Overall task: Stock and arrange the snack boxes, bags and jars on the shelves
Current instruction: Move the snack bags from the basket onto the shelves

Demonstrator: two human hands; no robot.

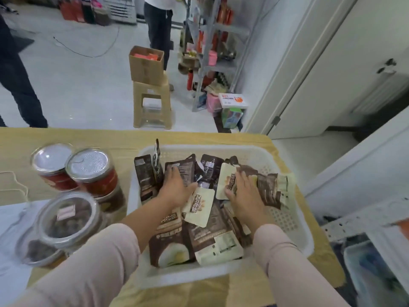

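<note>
Left grip: my left hand (174, 187) flat, fingers extended, on brown foil snack pouches (184, 169).
Right grip: my right hand (243, 193) spread on cream snack pouch (226, 173), apparently unclasped.
Location: white perforated plastic basket (285, 218), on yellow-clothed counter (88, 138).

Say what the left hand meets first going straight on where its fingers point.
The left hand probably meets the dark brown pouch just ahead, then the far wall of the white basket; depth is unclear.

Looks like a little shop or its stockroom tbh: a metal shelf rack (213, 52) crammed with packaged goods, a cardboard box (145, 67) of orange packs sitting on a plastic stool (152, 103), plus a white basket (285, 218) of snack bags (210, 235) and jars (91, 169) on the table (88, 138).
</note>
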